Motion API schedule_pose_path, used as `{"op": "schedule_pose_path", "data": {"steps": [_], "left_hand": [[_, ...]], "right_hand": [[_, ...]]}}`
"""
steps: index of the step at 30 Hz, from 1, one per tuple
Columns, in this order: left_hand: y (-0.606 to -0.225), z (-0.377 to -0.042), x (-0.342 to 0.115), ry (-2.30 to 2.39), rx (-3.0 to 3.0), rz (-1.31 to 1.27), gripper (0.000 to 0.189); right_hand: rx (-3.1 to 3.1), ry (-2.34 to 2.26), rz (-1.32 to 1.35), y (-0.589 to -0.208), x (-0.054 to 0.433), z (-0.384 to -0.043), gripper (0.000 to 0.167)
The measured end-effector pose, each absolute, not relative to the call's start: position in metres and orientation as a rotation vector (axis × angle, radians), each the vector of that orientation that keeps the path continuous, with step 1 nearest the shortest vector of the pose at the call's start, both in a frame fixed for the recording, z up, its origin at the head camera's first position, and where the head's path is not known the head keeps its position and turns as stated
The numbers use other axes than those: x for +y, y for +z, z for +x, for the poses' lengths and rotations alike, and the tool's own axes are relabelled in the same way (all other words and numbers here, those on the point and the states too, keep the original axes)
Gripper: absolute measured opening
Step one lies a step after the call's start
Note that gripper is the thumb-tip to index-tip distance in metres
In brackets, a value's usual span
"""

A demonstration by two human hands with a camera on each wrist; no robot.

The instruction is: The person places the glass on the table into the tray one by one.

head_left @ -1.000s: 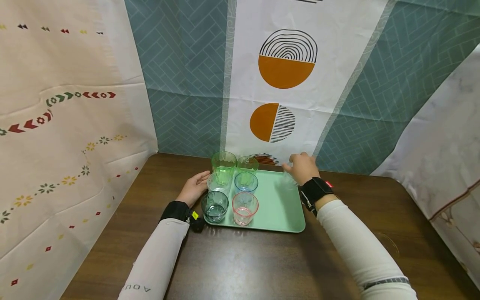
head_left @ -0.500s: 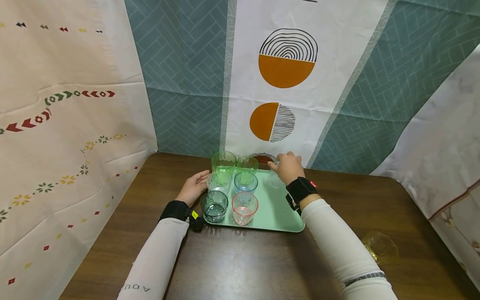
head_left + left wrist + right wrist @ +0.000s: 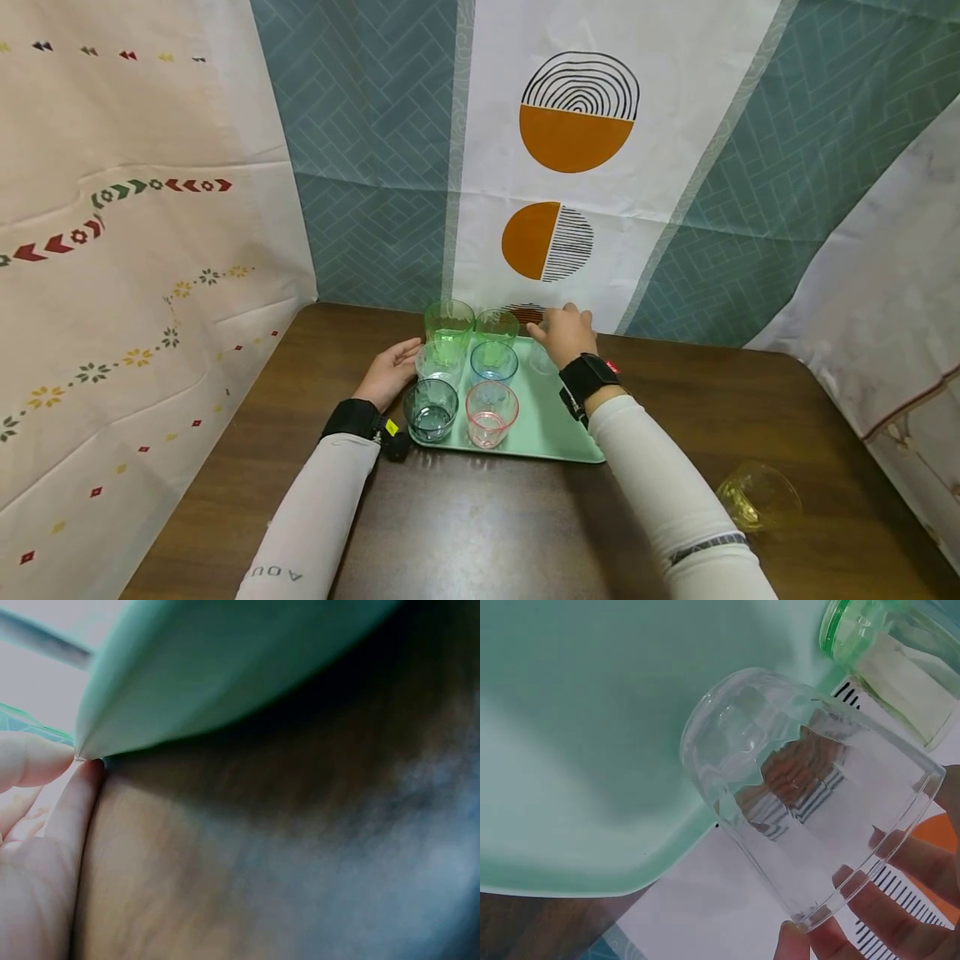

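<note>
A clear drinking glass (image 3: 810, 795) is held by its rim in my right hand (image 3: 567, 335); thumb and fingers grip the rim, and the base sits over the tray's far right part. The mint-green tray (image 3: 555, 429) carries several glasses at its left: two green glasses (image 3: 450, 321) at the back, a clear glass (image 3: 438, 364) and a blue-rimmed glass (image 3: 493, 364) in the middle, a dark grey glass (image 3: 431, 412) and a pink-rimmed glass (image 3: 491, 417) in front. At the tray's left edge, my left hand (image 3: 388, 375) pinches the rim between thumb and finger.
A yellow glass (image 3: 757, 500) stands on the brown wooden table (image 3: 465, 525) at the right, near my right forearm. Patterned cloths (image 3: 375, 167) hang behind the table and along both sides. The tray's front right part is bare.
My right hand has moved left over the tray with the clear glass, closer to the green and blue-rimmed glasses. My left hand has stayed at the tray's edge. The yellow glass shows more fully.
</note>
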State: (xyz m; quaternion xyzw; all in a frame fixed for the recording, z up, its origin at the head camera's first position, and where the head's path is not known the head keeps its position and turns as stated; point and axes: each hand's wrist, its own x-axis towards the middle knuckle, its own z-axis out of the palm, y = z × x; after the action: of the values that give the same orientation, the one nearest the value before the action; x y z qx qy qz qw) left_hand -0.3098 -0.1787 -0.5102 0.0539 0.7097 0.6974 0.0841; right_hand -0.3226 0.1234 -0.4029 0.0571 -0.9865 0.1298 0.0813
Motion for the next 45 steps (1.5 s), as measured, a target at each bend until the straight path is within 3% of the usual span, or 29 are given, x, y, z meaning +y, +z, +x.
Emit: {"op": "schedule_pose_path", "data": {"steps": [45], "left_hand": [[-0.500,-0.302,-0.177,2.083,2.114,0.162,0.060]], "right_hand": [[-2.832,0.263,0.200,-0.420,0.110,-0.322,0.040]]}}
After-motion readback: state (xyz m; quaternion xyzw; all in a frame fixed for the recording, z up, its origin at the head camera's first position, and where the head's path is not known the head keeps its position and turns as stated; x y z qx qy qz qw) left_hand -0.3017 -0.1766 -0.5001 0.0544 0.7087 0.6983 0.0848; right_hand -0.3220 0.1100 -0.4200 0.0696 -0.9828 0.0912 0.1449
